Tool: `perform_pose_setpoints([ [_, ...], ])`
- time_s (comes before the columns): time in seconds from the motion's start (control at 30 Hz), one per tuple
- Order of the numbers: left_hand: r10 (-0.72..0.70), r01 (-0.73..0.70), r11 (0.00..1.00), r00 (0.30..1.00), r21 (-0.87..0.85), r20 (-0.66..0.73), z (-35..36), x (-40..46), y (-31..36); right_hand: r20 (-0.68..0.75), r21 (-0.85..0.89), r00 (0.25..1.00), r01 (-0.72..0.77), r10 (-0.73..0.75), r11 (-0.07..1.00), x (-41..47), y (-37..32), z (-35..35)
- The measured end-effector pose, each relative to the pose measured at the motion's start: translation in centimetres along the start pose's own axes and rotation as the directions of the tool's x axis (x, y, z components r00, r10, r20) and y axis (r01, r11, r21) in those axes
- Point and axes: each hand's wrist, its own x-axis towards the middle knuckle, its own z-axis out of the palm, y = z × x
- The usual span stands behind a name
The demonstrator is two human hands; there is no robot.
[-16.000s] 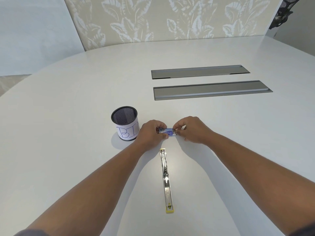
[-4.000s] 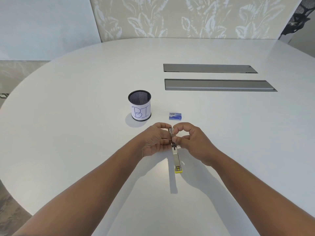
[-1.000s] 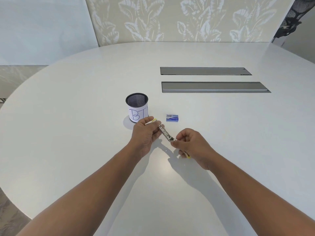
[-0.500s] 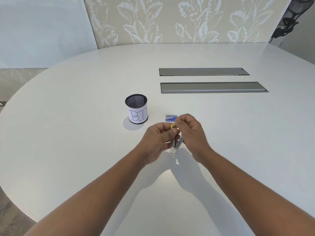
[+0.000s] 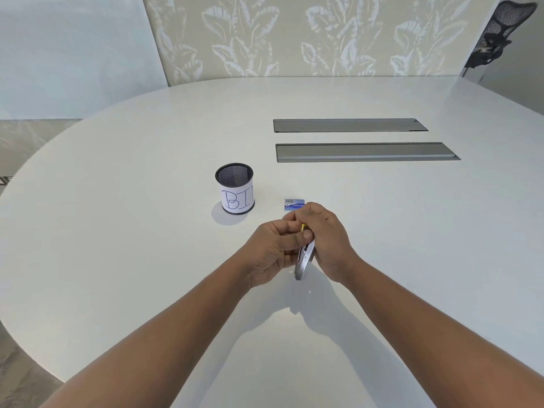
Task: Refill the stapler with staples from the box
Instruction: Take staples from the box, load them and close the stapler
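both hands meet over the middle of the white worktop (image 5: 117,231), closed around a slim metal stapler (image 5: 303,260). the left hand (image 5: 273,254) curls its fingers round the stapler's upper half from the left, with the thumb laid across the top. the right hand (image 5: 326,240) presses in from the right, its fingers bent over the far end, where a bit of yellow plastic shows between the two hands. the stapler points roughly toward the person, its silver near end sticking out below the hands, tilted down and close over the worktop; whether that tip touches the surface cannot be told. its two metal halves look slightly parted near the hands, though the fingers hide most of it

the staple box (image 5: 293,204), small and blue, lies flat on the worktop just beyond the right hand's knuckles, partly covered by them. whether it is open cannot be told

to the left of the box, well apart from the hands, stands a black mesh cup (image 5: 234,188) wearing a white paper label with handwritten letters. farther back, two long grey recessed panels (image 5: 365,151) run side by side across the worktop. a leaf-patterned wall (image 5: 294,36) rises behind, and a black mesh chair (image 5: 500,33) shows at the top right corner
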Motion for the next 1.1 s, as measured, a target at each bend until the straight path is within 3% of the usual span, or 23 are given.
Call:
perform_pose_setpoints([
  [0.2,0.007,-0.007,1.000,1.000,-0.011,0.018,0.0,-0.1,-0.2,-0.020,-0.044,0.999,-0.046,0.045,0.998,-0.2,-0.4,0.6],
  [0.7,0.037,-0.038,0.999,0.999,-0.027,-0.020,0.9,-0.3,-0.3,-0.133,-0.062,0.991,0.017,-0.026,0.998,0.0,-0.2,1.0],
  [0.9,0.024,-0.025,0.999,0.999,-0.030,-0.045,0.9,-0.3,-0.3,-0.110,0.028,0.994,0.007,-0.003,1.000,0.2,0.2,0.8],
  [1.1,-0.003,0.001,0.999,0.998,-0.033,-0.070,0.7,0.0,-0.7,-0.043,0.179,0.990,-0.127,0.137,0.976,0.4,0.7,0.3],
])
